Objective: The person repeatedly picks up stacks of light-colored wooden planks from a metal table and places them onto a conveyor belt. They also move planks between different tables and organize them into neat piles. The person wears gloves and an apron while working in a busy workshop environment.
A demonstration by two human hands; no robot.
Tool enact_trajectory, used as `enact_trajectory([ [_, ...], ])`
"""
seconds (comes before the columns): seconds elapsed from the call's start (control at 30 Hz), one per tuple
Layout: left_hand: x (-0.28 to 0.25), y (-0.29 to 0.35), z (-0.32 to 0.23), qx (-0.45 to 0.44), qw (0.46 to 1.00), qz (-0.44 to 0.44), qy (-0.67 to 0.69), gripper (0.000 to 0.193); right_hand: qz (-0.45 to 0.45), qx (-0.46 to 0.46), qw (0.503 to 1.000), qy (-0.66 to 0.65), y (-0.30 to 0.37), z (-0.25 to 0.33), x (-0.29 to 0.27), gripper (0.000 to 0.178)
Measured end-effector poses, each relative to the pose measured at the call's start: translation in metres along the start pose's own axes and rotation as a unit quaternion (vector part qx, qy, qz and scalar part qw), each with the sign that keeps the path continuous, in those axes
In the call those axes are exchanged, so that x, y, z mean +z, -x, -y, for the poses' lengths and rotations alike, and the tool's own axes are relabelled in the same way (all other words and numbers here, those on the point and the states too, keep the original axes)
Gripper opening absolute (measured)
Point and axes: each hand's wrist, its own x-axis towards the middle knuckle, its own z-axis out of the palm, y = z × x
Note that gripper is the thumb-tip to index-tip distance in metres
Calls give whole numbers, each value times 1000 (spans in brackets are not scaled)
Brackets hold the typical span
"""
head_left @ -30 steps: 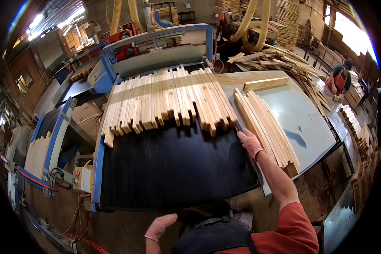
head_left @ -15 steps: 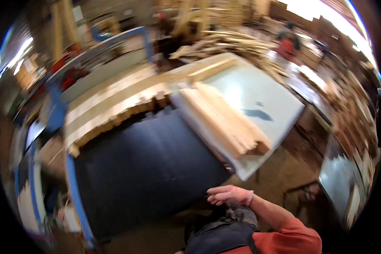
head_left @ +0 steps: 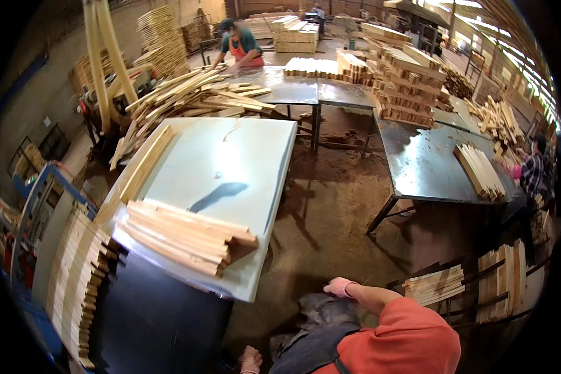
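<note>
My right hand (head_left: 340, 287), in a pale pink glove, hangs beside my dark apron with its fingers curled in; nothing shows in it. At the lower edge my left hand (head_left: 250, 359) is partly in view, rounded with fingers folded, and no object shows in it. The black flat surface (head_left: 162, 311) is nearest to the left hand. Ahead stands a pale grey-white table (head_left: 255, 162) carrying a stack of wooden strips (head_left: 181, 234) on its near part. A longer wooden bar (head_left: 148, 161) lies along its left side. Both hands are apart from the wood.
A row of wooden pieces (head_left: 75, 274) lines the black surface's left side. Loose sticks (head_left: 193, 93) are heaped beyond the table. A co-worker (head_left: 240, 47) bends there. At right, a metal table (head_left: 417, 162) bears strips and stacked blocks (head_left: 411, 87); racks with strips (head_left: 436, 285) stand nearer.
My view has swung to the right, bringing the right-hand tables and racks into sight. My right hand's stretched fingers have curled, and my left hand has come into view.
</note>
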Motion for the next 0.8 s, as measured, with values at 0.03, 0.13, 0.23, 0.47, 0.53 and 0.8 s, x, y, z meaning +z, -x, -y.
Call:
enact_trajectory([
  [0.03,7,-3,-10,-16,999,38,-9,45,-3,-13,996,92,-11,-28,13,32],
  [0.13,79,-24,-3,20,977,-152,-151,43,-39,-14,999,14,-16,-118,26,22],
  [0.23,156,-44,-2,4,943,-206,-263,48,-32,56,998,4,-6,-169,3,27],
  [0.47,280,-131,-23,-9,831,-294,-472,73,-95,231,907,-339,-10,-265,-48,42],
  [0.53,311,-161,-41,-3,808,-300,-508,82,-94,173,904,-379,-28,-292,-56,28],
  [0.8,489,-228,-114,47,799,-237,-551,85,14,103,640,-761,-62,-336,-132,29],
])
